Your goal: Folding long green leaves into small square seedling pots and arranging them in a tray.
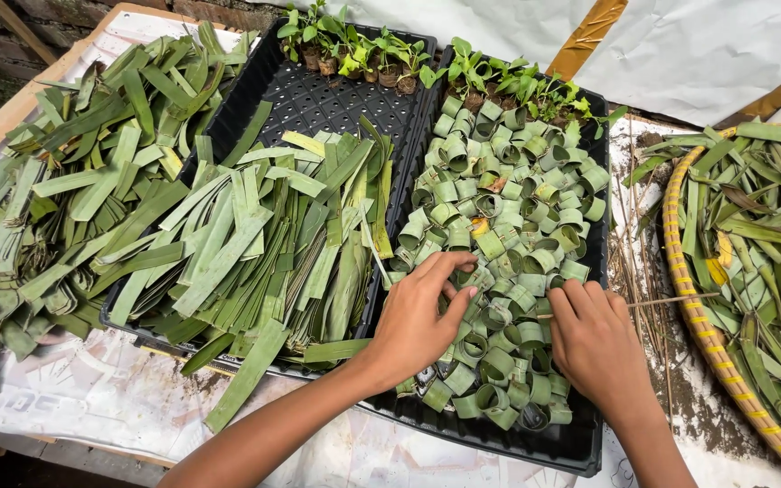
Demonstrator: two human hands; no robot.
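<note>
Flat green leaf strips (92,172) lie heaped at left, spilling into a black perforated tray (318,95). Left hand (418,316) and right hand (594,348), fingers spread, press on glossy rolled leaf rings (508,199). A woven basket (693,307) is cut off at right.

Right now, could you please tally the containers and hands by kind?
Black seedling trays: 2, left and right
Woven basket: 1
Hands: 2, left hand and right hand, both on the leaf rings
Total: 5
</note>
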